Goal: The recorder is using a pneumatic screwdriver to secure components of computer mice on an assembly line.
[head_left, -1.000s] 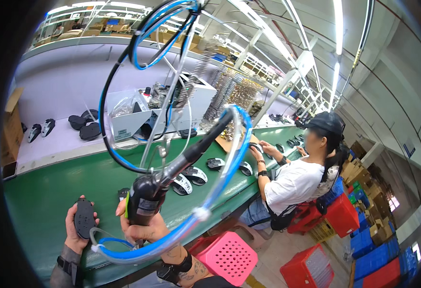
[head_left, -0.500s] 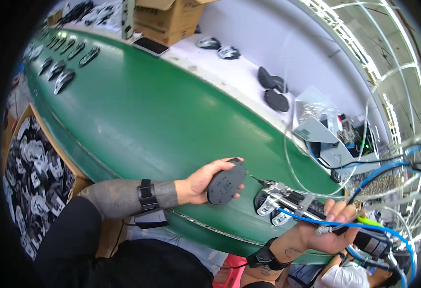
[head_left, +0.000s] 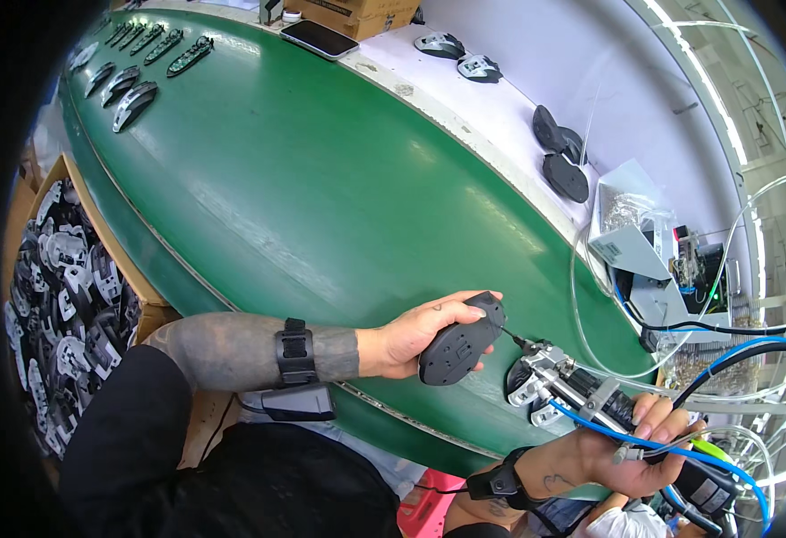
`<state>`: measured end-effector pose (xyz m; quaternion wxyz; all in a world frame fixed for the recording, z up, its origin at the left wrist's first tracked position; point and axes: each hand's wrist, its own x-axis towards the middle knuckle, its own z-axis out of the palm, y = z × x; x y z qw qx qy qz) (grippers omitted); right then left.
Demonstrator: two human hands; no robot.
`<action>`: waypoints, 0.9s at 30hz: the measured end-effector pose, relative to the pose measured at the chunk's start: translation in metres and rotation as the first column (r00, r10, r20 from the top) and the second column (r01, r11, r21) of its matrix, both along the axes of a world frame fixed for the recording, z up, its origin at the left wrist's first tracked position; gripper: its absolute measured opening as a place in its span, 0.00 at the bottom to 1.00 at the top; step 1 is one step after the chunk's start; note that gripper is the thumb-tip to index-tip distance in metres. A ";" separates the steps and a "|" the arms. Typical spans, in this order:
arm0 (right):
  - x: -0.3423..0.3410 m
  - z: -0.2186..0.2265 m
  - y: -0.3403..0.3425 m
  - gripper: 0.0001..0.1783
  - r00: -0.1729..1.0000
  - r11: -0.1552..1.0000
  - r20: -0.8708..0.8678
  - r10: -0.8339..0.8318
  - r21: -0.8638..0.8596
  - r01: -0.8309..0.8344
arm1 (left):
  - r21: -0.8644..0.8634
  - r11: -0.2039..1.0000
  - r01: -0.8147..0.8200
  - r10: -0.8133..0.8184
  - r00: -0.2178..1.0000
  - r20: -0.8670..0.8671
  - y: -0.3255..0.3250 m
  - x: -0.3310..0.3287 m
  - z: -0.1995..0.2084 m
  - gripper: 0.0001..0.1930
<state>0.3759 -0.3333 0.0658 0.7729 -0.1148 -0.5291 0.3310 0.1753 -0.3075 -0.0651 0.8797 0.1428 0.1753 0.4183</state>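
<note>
My left hand (head_left: 404, 337) is wrapped round a black computer mouse (head_left: 458, 348), its flat underside tilted up. My right hand (head_left: 621, 462) grips a screwdriver (head_left: 581, 387) with air tubes, holding it nearly level. Its thin bit reaches the right upper edge of the mouse; whether it sits in a hole cannot be made out. Beneath the screwdriver's front end, silver-and-black mouse parts (head_left: 524, 386) lie on the green belt (head_left: 321, 206).
At far left stand mouse shells (head_left: 135, 106) and circuit boards (head_left: 190, 56). A carton of mouse parts (head_left: 75, 305) is at left. On the white ledge are a phone (head_left: 319, 39), mice (head_left: 479, 69) and black shells (head_left: 565, 177). A screw feeder (head_left: 699, 269) and tubes stand at right.
The screwdriver's bit and the mouse have come together at the mouse's right edge, where a gap was before. My head view has shifted, so the belt and ledge appear moved.
</note>
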 end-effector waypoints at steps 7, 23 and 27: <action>0.002 0.006 -0.006 0.16 1.000 1.000 0.007 0.008 0.000 -0.008 | 0.058 0.998 0.033 -0.033 0.999 -0.001 -0.001 0.002 0.007 0.25; -0.003 0.010 -0.012 0.17 0.999 0.999 -0.034 -0.029 0.044 0.030 | 0.078 0.992 0.102 -0.101 0.995 -0.018 0.001 0.007 -0.002 0.26; -0.003 0.006 -0.010 0.17 0.999 1.000 -0.036 -0.016 0.025 0.016 | 0.040 0.995 0.094 -0.094 0.996 -0.009 0.000 0.002 -0.002 0.26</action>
